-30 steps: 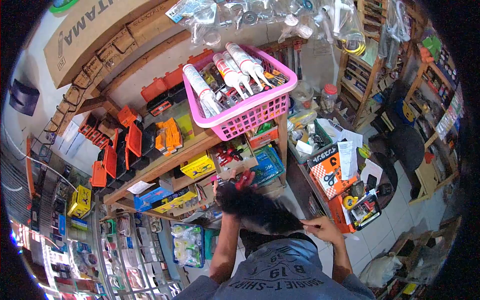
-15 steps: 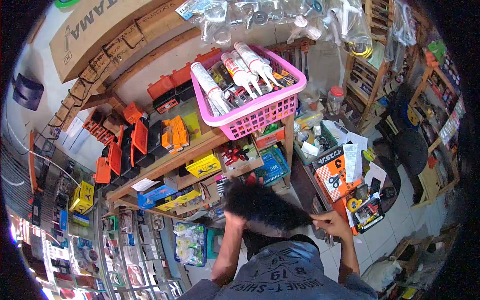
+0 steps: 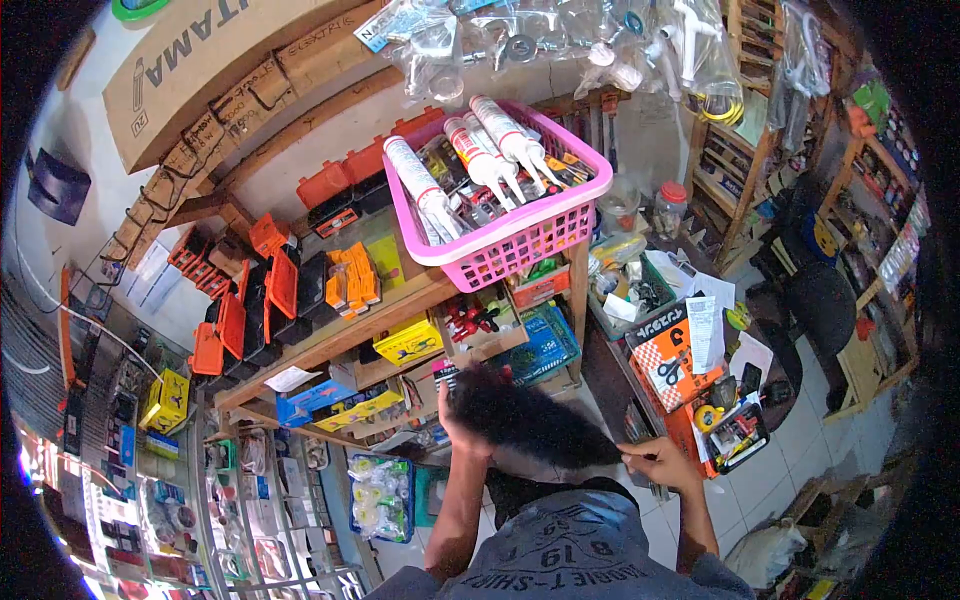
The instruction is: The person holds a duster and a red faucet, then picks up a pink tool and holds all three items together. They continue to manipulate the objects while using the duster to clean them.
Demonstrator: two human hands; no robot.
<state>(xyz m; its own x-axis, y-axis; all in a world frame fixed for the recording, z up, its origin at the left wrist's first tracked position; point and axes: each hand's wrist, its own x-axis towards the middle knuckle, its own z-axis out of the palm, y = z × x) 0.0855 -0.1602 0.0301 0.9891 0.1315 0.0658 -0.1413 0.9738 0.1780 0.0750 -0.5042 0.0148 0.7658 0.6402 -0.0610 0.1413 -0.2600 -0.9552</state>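
A black fluffy duster point(image 3: 530, 422) stretches between my two hands in front of my shirt, its thick end up and left, its narrow end down and right. My left hand point(image 3: 460, 425) is wrapped around the thick end, with its fingers mostly hidden by the fluff. At the narrow end, my right hand point(image 3: 662, 464) pinches the tip between thumb and fingers. Just beyond the duster is a wooden shelf unit holding a yellow box point(image 3: 408, 339) and a blue-green box point(image 3: 545, 345).
A pink basket point(image 3: 520, 240) of sealant tubes stands on the wooden shelf top point(image 3: 345, 325), beside orange-lidded black boxes point(image 3: 283, 292). To the right, a low table carries an orange scissors box point(image 3: 662, 365) and a black tray point(image 3: 740, 440). Glass shelving point(image 3: 250, 500) lines the left.
My left hand has turned slightly and sits a little further left on the duster. The duster's middle has dipped a little. My right hand keeps its pinch on the narrow end.
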